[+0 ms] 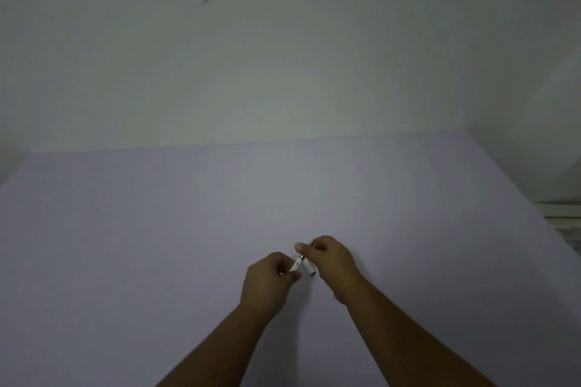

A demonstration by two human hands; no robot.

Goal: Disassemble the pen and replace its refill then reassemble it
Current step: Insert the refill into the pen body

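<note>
Both hands are up over the purple table (157,245), pretty much touching. The left hand (267,283) pinches 1 white pen piece (295,264) by its lower end, and the right hand (333,264) is curled around another white piece (308,268) right beside it. The 2 pieces meet between the thumbs.

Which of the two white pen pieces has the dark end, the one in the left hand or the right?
The white piece in the right hand: its lower end is dark. The piece in the left hand shows a silvery ring instead.
</note>
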